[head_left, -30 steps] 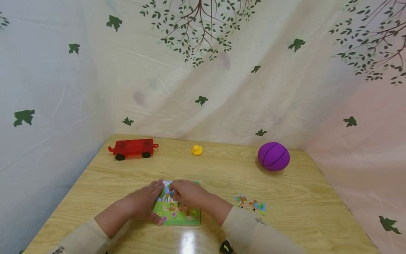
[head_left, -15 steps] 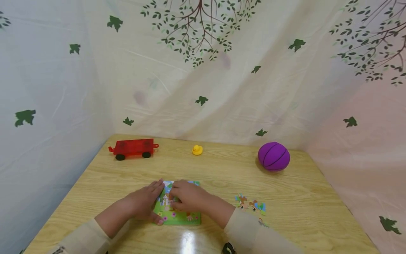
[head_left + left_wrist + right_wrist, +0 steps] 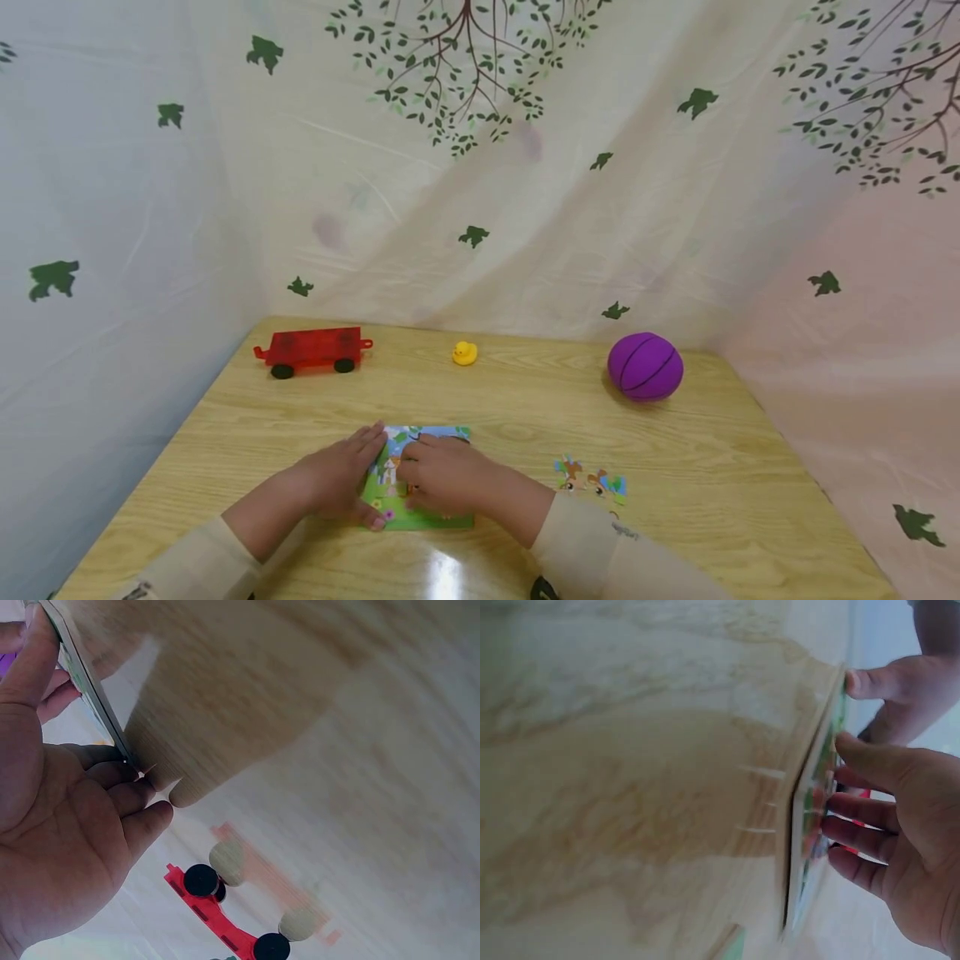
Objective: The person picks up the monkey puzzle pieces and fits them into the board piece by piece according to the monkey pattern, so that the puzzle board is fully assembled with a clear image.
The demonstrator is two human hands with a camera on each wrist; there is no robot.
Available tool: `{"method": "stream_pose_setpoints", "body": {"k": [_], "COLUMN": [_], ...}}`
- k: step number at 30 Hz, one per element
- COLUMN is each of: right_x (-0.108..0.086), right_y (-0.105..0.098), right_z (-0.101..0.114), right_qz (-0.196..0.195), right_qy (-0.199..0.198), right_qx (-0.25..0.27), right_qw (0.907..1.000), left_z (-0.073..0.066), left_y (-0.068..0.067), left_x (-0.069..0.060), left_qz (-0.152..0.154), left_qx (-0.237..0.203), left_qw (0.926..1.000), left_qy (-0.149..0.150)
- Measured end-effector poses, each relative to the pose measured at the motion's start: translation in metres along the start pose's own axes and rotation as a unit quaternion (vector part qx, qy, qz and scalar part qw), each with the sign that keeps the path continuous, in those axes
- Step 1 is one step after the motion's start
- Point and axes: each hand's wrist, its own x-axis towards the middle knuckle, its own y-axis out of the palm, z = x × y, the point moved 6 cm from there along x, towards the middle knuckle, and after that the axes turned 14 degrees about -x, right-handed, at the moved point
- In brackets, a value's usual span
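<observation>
A picture puzzle board with a green and blue scene lies flat on the table. My left hand spans its left side, fingers at the far corner and thumb on the near one. In the left wrist view, that hand has its fingers extended against the board's edge. Over the middle and right of the board is my right hand, hiding part of the picture. The right wrist view shows this hand with slightly bent fingertips and thumb touching the board's surface.
Several loose puzzle pieces lie right of the board, partly beside my right sleeve. Along the back of the table stand a red wagon, a yellow duck and a purple ball. Printed cloth hangs behind.
My right hand has shifted slightly over the board, its fingers changing from a tighter curl to a flatter spread. More of the board's upper part shows. My left hand has stayed in place.
</observation>
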Motion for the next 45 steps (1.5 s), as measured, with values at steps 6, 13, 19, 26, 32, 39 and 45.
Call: {"method": "stream_pose_setpoints", "body": {"k": [6, 13, 19, 26, 32, 39, 45], "right_x": [0.011, 0.014, 0.015, 0.019, 0.018, 0.018, 0.017], "right_y": [-0.001, -0.001, -0.002, -0.002, 0.0, -0.001, -0.004], "right_z": [0.0, -0.003, -0.003, -0.001, -0.001, -0.001, -0.001], "right_qz": [-0.007, 0.007, 0.012, 0.002, 0.011, 0.004, 0.005], "right_qy": [0.026, 0.049, 0.055, 0.044, 0.055, 0.056, 0.051], "right_qx": [0.011, 0.049, 0.041, 0.016, 0.03, 0.033, 0.026], "right_qw": [0.9996, 0.9975, 0.9976, 0.9989, 0.998, 0.9979, 0.9983], "left_z": [0.001, 0.003, 0.003, 0.005, 0.004, 0.009, 0.008], "left_y": [0.001, 0.001, 0.001, 0.002, 0.002, 0.004, 0.005], "left_x": [0.001, 0.002, 0.002, 0.002, 0.002, 0.003, 0.003], "left_qz": [-0.002, -0.003, -0.004, -0.006, -0.014, -0.016, -0.014], "left_qx": [-0.004, -0.004, -0.004, -0.003, -0.004, -0.005, -0.009], "left_qw": [1.0, 1.0, 1.0, 1.0, 0.9997, 0.9998, 0.9996], "left_qy": [0.003, -0.001, 0.0, 0.007, 0.02, 0.006, 0.023]}}
